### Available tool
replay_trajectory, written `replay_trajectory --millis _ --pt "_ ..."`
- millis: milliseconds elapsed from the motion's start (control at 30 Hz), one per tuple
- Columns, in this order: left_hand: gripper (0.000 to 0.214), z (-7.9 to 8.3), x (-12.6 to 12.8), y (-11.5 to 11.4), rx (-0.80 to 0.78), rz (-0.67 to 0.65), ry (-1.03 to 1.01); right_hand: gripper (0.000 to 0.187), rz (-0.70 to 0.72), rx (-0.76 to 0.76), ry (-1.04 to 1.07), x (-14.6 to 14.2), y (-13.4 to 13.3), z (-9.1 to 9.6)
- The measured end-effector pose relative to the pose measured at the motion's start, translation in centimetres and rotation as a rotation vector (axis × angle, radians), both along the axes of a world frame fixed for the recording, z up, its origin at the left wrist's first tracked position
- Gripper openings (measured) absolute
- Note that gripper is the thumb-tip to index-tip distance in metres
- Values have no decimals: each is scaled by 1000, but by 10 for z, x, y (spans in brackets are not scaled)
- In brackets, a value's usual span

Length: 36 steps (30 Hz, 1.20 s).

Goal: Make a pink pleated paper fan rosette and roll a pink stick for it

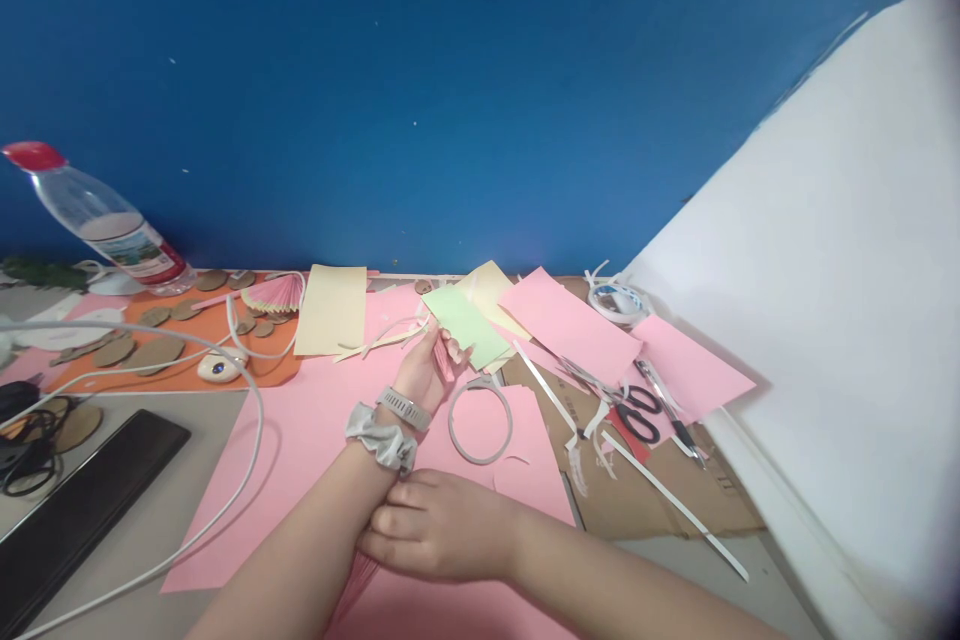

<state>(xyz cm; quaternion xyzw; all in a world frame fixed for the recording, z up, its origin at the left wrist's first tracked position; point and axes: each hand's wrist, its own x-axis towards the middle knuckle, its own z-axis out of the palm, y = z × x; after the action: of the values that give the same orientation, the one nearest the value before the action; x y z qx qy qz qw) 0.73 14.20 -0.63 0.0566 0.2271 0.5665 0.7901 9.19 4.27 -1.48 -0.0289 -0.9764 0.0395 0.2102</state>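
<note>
My left hand (429, 360), with a grey watch (405, 408) and a grey scrunchie (381, 435) at the wrist, is closed around a narrow piece of folded pink paper (442, 358). Crossing under it, my right hand (435, 525) has its fingers curled by the left forearm. Pleated pink paper (360, 575) comes out below those fingers, which are closed on it; its far part is hidden by the arms. A grey ring (480, 460) lies on pink sheets (536, 430) right of my left hand. Green paper (469, 325) is just beyond the fingertips.
Scissors (640, 413), a pen (679, 425), white strips (675, 502) and a tape roll (616, 302) lie right, on cardboard (697, 485). At left are a bottle (127, 230), a pink paper fan (271, 295), wood slices (154, 355), a black flat object (90, 520) and a looping white cable (259, 440).
</note>
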Motion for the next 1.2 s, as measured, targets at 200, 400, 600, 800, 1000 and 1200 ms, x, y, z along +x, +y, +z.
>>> replay_trajectory --millis 200,400,600,800,1000,1200 --pt "25 1 -3 0 -23 -14 -47 17 10 -1 10 1 2 0" --pt "26 -2 -8 4 -41 -1 -69 19 -21 1 -23 2 -2 5" --pt "26 0 -9 3 -49 6 -77 19 -24 -12 -60 8 -4 11" --pt "24 0 -9 4 -54 1 -65 20 -89 -98 -160 18 -8 17" --pt "23 -1 -8 4 -50 -6 -52 24 -129 -271 -137 24 -7 13" --pt "24 0 -8 3 -34 -10 -49 44 -230 -385 -158 27 -7 6"
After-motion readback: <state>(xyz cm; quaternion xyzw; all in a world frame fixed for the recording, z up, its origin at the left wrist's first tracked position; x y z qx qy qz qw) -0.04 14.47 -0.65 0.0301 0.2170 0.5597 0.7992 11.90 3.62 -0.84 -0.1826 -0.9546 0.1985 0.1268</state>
